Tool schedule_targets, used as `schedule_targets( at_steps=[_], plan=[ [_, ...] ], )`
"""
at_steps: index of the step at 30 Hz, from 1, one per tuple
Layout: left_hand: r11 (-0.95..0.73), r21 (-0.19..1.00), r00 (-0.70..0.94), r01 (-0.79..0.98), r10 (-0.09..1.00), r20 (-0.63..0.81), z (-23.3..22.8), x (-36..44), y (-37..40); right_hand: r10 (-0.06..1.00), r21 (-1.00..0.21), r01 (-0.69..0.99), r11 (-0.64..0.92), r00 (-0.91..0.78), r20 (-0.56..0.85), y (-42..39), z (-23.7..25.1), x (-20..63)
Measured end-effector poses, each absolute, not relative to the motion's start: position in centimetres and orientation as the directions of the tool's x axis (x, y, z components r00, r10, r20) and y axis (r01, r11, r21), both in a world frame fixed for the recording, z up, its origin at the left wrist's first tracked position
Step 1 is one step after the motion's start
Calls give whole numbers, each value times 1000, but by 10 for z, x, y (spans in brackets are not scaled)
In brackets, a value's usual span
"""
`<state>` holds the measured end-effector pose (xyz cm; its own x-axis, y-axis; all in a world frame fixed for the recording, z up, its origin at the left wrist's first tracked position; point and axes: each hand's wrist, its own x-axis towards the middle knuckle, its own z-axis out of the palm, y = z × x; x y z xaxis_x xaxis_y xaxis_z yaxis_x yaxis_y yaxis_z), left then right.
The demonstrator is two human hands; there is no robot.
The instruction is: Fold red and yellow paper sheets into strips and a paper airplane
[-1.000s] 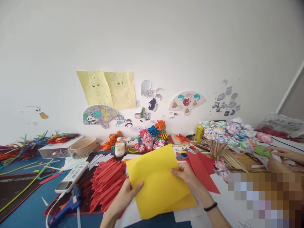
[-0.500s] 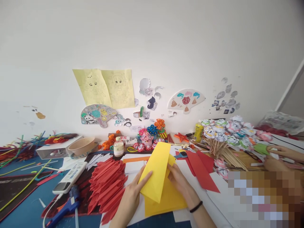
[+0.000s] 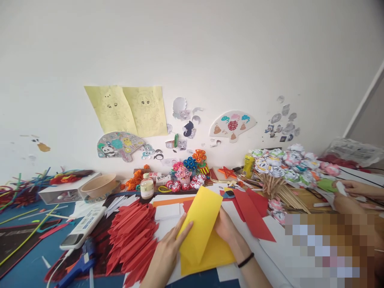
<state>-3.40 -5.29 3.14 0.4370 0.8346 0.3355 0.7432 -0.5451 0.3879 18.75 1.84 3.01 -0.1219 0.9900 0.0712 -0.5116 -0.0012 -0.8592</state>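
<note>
Yellow folded paper [image 3: 204, 218] slants over more yellow paper [image 3: 221, 254] on the tabletop [image 3: 33, 272]; our left hand [image 3: 168, 247] pinches its left edge, while our right hand [image 3: 229, 228] is at its right edge, fingertips hidden, so we cannot tell its grip. Left of the folded paper we have red strips [image 3: 132, 240]; beyond it, orange flowers [image 3: 199, 157], then a painted fan [image 3: 232, 125] on the wall [image 3: 192, 48].
</note>
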Motion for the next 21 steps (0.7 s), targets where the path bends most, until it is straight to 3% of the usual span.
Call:
schedule_targets(
  at_steps=[4, 8, 11, 14, 16, 18, 21],
  plan=[
    [-523, 291, 437, 801, 843, 312, 31, -30, -53, 963, -770, -630, -104, -257, 80, 13, 44, 191],
    [-490, 332, 425, 806, 870, 251, 32, -27, -57, 963, -785, -614, -83, -253, 97, 9, 44, 191],
    [-502, 456, 481, 734, 860, 171, 44, -33, -65, 992, -828, -559, -39, -121, 34, 10, 39, 187],
    [-436, 663, 526, 608, 848, 74, 60, -40, -66, 999, -868, -497, -17, -53, 11, 14, 39, 185],
    [-349, 803, 425, 484, 895, 133, 69, -38, -55, 998, -893, -449, 0, -53, 26, 16, 46, 183],
    [-276, 910, 222, 310, 951, 213, 75, -28, -38, 995, -913, -407, 14, -84, 53, 16, 56, 180],
    [-160, 985, 104, 67, 983, 152, 81, -7, -13, 971, -926, -376, 20, -215, 108, 17, 71, 173]
  ],
)
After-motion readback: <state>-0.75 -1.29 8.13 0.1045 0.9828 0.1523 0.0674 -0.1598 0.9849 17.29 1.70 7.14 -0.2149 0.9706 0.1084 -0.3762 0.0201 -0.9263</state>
